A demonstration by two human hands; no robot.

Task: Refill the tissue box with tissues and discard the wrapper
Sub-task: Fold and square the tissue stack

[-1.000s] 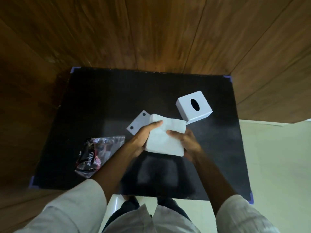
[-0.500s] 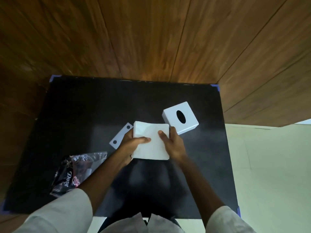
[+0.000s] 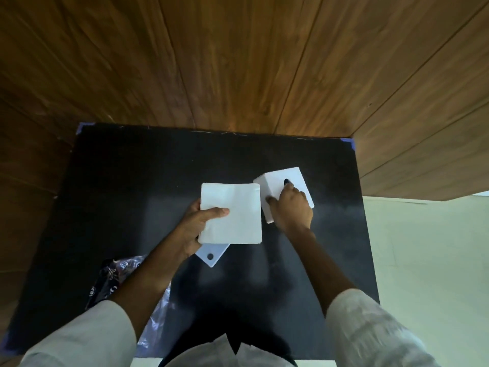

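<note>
My left hand (image 3: 199,223) grips a white stack of tissues (image 3: 235,215) by its left edge, thumb on top, holding it above the black table. My right hand (image 3: 291,207) rests on the white cube tissue box (image 3: 280,185) just right of the stack, thumb on the near side face and fingers over the top, one fingertip at the dark oval slot. A flat white lid panel (image 3: 211,256) with a round hole lies on the table under the stack. The crumpled dark and clear plastic wrapper (image 3: 111,282) lies at the near left, partly behind my left forearm.
The black table (image 3: 132,181) has blue tape at its corners. Wooden panel walls rise behind it and on both sides. A pale floor (image 3: 428,260) lies to the right of the table.
My right hand let go of the tissue stack and moved right onto the tissue box. The left hand now holds the stack alone. The camera view shifted closer.
</note>
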